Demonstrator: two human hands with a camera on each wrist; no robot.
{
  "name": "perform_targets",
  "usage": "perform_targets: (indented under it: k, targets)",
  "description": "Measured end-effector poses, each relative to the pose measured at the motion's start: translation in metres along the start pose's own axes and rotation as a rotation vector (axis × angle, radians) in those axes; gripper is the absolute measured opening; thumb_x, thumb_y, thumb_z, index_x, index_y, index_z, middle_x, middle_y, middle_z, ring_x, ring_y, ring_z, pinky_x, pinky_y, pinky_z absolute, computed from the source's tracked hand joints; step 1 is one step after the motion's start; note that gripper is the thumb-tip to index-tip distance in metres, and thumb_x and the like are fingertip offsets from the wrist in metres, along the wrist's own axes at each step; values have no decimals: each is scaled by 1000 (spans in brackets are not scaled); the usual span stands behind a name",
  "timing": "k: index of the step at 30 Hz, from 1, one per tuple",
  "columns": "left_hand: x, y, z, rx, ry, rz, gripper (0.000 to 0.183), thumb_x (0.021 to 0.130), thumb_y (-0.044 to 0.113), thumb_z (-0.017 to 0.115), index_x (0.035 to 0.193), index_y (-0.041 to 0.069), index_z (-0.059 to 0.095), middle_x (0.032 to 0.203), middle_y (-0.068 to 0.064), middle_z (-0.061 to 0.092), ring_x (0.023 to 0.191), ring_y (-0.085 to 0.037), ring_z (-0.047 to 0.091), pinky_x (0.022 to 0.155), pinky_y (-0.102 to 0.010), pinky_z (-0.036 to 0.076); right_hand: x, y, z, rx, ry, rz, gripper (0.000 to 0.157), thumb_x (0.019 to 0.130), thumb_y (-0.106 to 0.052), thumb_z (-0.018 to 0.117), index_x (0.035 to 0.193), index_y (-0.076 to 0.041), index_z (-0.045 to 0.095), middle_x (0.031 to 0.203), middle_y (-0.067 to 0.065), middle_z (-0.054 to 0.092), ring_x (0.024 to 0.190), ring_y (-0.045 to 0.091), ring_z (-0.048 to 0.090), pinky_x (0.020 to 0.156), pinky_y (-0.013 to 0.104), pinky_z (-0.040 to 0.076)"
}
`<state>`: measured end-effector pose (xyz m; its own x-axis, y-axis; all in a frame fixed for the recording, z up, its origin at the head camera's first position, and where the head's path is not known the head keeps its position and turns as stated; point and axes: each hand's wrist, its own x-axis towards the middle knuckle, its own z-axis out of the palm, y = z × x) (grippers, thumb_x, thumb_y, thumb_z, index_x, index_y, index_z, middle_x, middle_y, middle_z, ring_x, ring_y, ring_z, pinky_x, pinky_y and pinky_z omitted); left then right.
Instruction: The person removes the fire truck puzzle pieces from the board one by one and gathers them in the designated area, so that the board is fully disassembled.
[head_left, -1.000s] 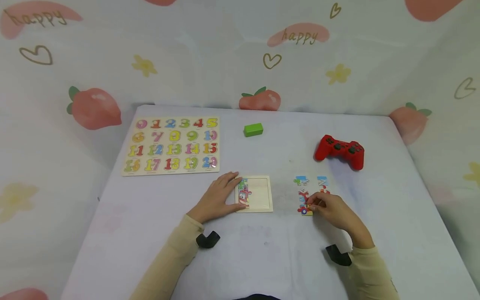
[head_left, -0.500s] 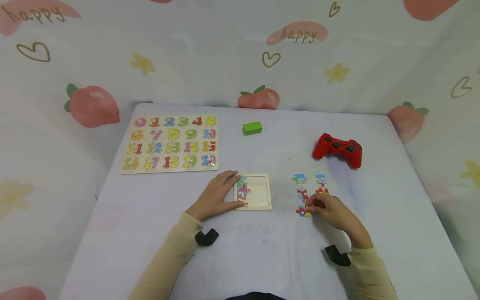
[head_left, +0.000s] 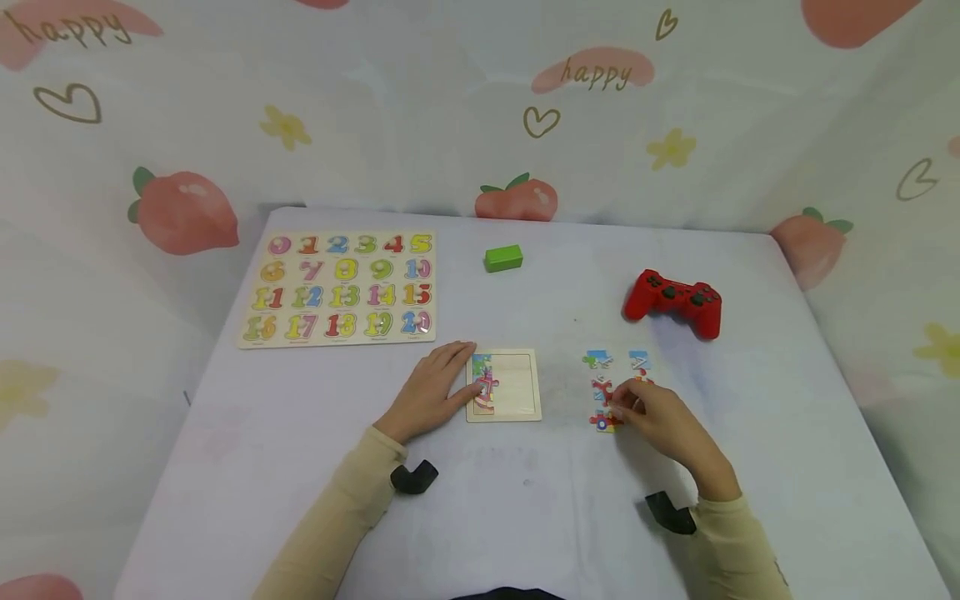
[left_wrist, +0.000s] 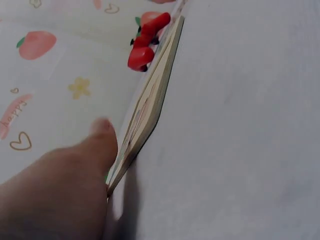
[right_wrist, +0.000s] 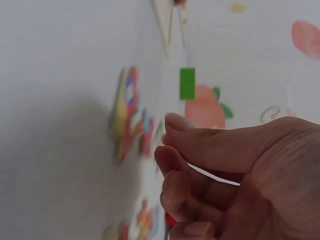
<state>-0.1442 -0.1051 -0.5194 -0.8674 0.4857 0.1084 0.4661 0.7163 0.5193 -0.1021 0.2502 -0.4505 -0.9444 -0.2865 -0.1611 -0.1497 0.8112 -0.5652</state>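
Note:
My left hand (head_left: 431,392) rests at the left edge of a square wooden puzzle board (head_left: 517,385), fingers spread and thumb over the picture strip. That strip (head_left: 483,367), partly under the thumb, fills the board's left side. To the right, loose jigsaw pieces lie in two columns. My right hand (head_left: 663,421) hovers over them with loosely curled fingers. In the right wrist view a small gap shows between thumb and index finger, with nothing in it. A piece with a blue wheel (right_wrist: 129,95) lies just beyond the fingertips. Some right-column pieces are hidden under the hand.
A wooden number board (head_left: 341,287) lies at the back left. Behind the puzzle board stands a green block (head_left: 503,258). A red game controller (head_left: 672,303) lies at the back right. A patterned cloth backdrop (head_left: 420,108) rises behind the table.
My left thumb has moved up along the picture strip. The right hand has moved slightly up and away from the lowest pieces, uncovering more of the left column. The view has shifted a little.

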Motion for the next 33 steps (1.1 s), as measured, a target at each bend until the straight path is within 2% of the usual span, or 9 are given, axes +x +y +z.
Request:
perform_targets:
  k: [6,11,16,22,33]
  targets:
    - [-1,2,6,31,86,-12,64,96,48,50,147,13,38,145,-3,42,136,-20,36,106,-43,37,21,-30,14,-5,8,-48,9,87,-11,69,95,-9,64,76,-4,59,64,10,50,55,23,44]
    - [-2,6,4,17,102,-15,59,95,44,55,142,10,45,143,-4,44,134,-21,36,107,-44,36,52,-71,39,16,16,-132,10,88,-14,70,95,-10,65,82,-2,60,69,10,51,61,25,45]
    - [0,6,4,21,112,-9,57,95,43,56,141,11,48,142,-4,44,135,-22,34,108,-45,34,81,-99,65,-37,10,-182,13,89,-17,68,99,-9,66,90,1,61,76,12,56,69,27,49]
    - [2,7,3,14,116,-5,57,94,43,56,140,11,49,141,-3,45,136,-24,33,108,-47,33,94,-109,82,-102,21,-186,20,90,-20,68,105,-8,65,94,3,59,81,16,59,73,32,51]
    - [2,8,1,-32,113,-33,57,93,44,59,139,11,51,138,-1,47,134,-22,34,110,-45,32,95,-109,87,2,62,-166,17,87,-17,70,98,-7,63,91,4,59,80,17,57,74,33,50]
